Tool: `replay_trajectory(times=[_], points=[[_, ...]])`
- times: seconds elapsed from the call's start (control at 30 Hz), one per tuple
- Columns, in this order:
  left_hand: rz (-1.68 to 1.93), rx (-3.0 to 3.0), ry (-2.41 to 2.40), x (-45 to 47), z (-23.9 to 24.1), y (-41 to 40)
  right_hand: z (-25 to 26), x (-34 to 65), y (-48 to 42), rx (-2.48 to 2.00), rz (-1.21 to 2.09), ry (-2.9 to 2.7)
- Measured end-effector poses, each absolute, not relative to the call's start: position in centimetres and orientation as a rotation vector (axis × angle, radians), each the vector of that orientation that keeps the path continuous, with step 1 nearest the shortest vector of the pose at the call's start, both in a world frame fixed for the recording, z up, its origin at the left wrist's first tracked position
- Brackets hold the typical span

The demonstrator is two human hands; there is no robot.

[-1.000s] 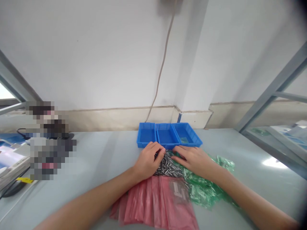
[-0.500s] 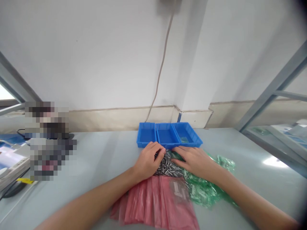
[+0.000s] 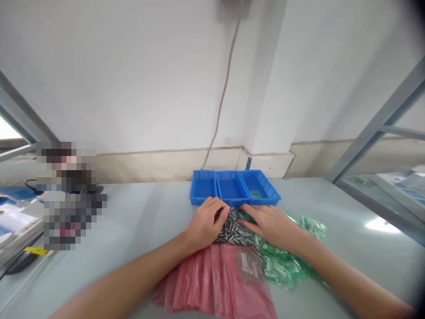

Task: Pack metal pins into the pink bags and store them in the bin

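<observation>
A heap of small metal pins or screws (image 3: 234,232) lies between my two hands. My left hand (image 3: 204,223) rests at the heap's left side, thumb and forefinger tips brought together over it; anything pinched there is too small to make out. On the other side, my right hand (image 3: 268,221) lies low and open over the heap's edge and some green plastic bags (image 3: 282,268), thumb apart from the fingers. Overlapping pink plastic bags (image 3: 215,281) are spread in front of the heap, the rightmost showing pale pieces inside.
Three joined blue bins (image 3: 232,188) stand just beyond my hands; a small greenish packet (image 3: 255,194) lies in the right one. Power strips and cables (image 3: 25,232) lie at far left, near a blurred area. A metal frame (image 3: 375,128) rises at right, and a wall is behind.
</observation>
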State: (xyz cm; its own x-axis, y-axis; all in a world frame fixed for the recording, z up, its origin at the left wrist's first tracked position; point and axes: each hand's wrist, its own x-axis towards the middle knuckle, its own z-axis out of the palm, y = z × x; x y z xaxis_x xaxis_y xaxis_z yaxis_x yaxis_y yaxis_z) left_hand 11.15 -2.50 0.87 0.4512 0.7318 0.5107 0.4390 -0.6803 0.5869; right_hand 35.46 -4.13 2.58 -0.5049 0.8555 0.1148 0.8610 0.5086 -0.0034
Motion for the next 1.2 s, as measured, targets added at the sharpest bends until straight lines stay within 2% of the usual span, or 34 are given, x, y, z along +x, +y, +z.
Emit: replay_trajectory(times=[0.43, 0.97, 1.2], points=[[1.085, 2.344, 0.978, 11.1, 0.7, -2.4, 2.7, 35.6, -3.9, -1.445, -0.083, -2.626], [0.982, 2.393, 0.794, 10.7, 1.0, -2.8, 2.7, 33.0, -5.7, -1.322, 0.534, -2.008], [1.019, 2.353, 0.841, 10.8, 0.8, -2.7, 2.8, 33.2, -5.4, -1.303, 0.494, -2.048]])
